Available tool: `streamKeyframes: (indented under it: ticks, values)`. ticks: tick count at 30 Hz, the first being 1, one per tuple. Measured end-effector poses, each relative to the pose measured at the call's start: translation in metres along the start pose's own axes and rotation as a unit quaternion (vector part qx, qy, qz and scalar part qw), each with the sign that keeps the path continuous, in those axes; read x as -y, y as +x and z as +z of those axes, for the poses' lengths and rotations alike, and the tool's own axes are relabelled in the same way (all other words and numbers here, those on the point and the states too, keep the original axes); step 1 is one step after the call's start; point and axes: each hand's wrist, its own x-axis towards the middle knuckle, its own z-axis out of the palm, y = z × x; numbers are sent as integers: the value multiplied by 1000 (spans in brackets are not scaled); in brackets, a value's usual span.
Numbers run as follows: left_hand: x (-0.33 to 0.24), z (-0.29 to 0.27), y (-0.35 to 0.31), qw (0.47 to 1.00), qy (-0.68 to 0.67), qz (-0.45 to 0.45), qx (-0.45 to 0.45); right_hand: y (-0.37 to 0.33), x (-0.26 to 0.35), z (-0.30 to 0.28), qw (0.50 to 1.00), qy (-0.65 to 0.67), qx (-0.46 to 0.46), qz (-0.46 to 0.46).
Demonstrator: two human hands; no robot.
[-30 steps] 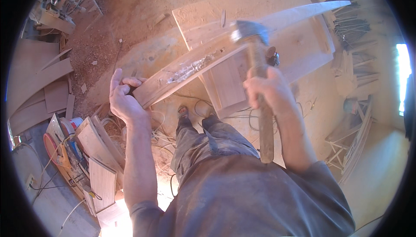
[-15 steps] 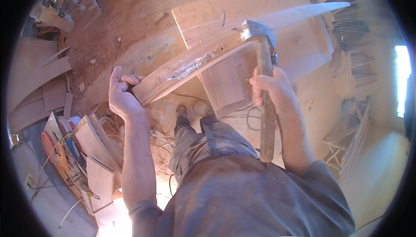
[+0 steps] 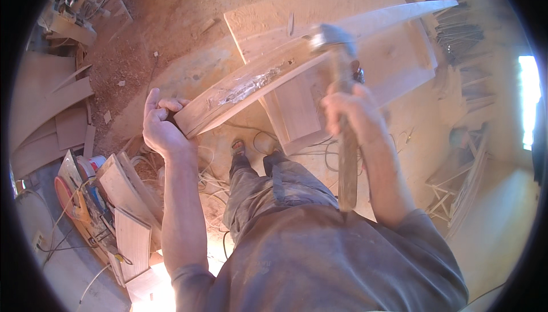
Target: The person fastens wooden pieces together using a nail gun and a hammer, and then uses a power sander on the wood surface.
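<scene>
A long wooden plank [image 3: 208, 102] runs from lower left to upper right, with a rough, torn, silvery-white patch along its face. My left hand [image 3: 164, 129] grips its near left end, fingers curled around the edge and the index finger raised. In my right hand [image 3: 358, 113] is a hammer [image 3: 347, 166] with a metal head and a wooden handle. The hammer head is blurred by motion and overlaps the plank in the picture; whether it touches the wood I cannot tell. Beneath the plank lies a wide pale board [image 3: 251, 21] with a small sliver of wood on it.
Cut boards [image 3: 132, 242] and cables stand at the lower left, with curved panels [image 3: 48, 92] leaning above them. Cords [image 3: 214, 183] lie on the floor around my feet. Stacked wood strips [image 3: 465, 92] and a slatted frame [image 3: 451, 192] are at the right.
The hammer head has shifted slightly up and left, and my right hand has moved a little with it, now more blurred. My left hand and the plank stay almost the same.
</scene>
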Motion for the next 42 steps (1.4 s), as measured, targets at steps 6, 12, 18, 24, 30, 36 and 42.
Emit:
streamKeyframes:
  ticks: [6,12,18,24,30,36,42]
  values:
    - [-7,-5,5,997,14,-20,77,-25,-33,-61,989,130,-75,-10]
    - [-25,-10,-20,948,238,212,25,-30,-143,-85,976,46,-80,198]
    - [-6,-79,-63,915,322,241,-30,62,-309,-105,975,54,5,215]
    - [34,-193,-127,925,350,37,-143,144,-351,-88,905,367,-140,166]
    - [76,-284,-124,947,249,-97,-178,113,-364,-90,940,266,-108,184]
    - [145,-352,-58,912,227,-260,-221,94,-349,-123,935,227,-81,261]
    - [246,-473,20,886,73,-371,-267,39,-279,-63,868,-477,-107,89]
